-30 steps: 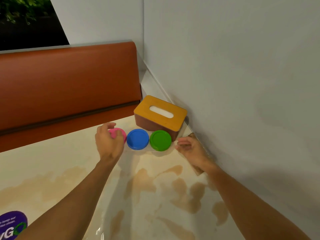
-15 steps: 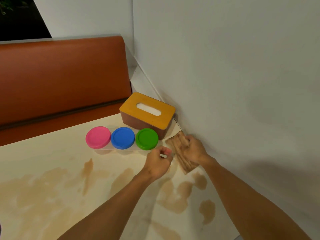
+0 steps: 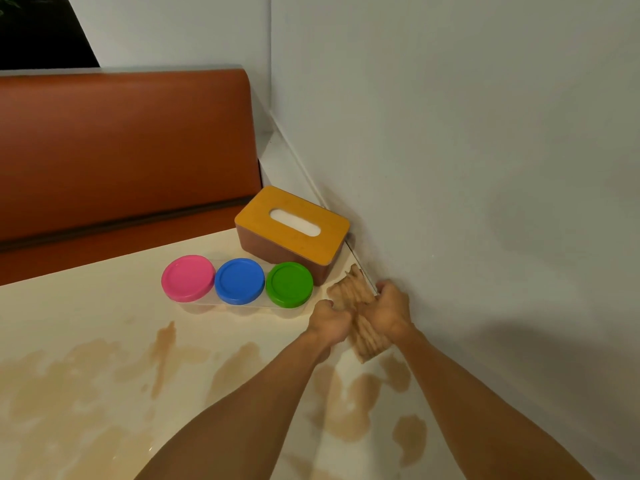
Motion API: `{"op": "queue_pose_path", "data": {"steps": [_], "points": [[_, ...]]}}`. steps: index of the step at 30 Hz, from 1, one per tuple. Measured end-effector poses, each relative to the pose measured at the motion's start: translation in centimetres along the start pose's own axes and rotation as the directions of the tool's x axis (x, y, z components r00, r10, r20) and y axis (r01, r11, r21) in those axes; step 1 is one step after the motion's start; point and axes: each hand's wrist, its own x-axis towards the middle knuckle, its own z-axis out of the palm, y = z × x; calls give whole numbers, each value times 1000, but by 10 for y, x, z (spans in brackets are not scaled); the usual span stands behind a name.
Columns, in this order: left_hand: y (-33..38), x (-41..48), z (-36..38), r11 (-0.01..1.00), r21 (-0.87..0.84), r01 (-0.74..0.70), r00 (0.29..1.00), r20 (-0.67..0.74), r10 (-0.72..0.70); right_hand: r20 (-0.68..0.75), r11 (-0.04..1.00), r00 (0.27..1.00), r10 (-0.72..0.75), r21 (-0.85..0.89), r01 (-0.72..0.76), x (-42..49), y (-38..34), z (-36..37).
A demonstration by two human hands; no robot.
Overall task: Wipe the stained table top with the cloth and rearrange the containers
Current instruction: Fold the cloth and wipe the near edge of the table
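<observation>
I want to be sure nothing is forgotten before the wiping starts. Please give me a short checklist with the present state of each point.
1. Cloth in hand: ok, right hand and left hand both hold it.
2. Cloth spread flat: not ok, it is bunched.
3. Stains left on the table top: ok to wipe, many brown patches.
4. Three containers out of the way: ok, lined up behind the stains.
5. Tissue box clear: ok, in the corner.
6. Cloth wet: cannot tell.
</observation>
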Motion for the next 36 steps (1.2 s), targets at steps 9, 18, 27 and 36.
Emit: {"op": "queue_pose_path", "data": {"steps": [9,18,27,36], "points": [[10,-20,-6,990,-46,-131,988,75,134,332,900,942,-52,425,-100,-34,-17,-50],[10,-74,-65,872,-404,-276,953,2,303,522,524,828,-204,773,-358,-105,-65,-42],[-31,-170,-200,798,-277,-536,833,-327,446,654,487,664,-364,741,-463,-216,-149,50],[-164,-296,-374,835,-22,-550,696,-565,444,731,664,539,-418,651,-368,-404,-233,189]]}}
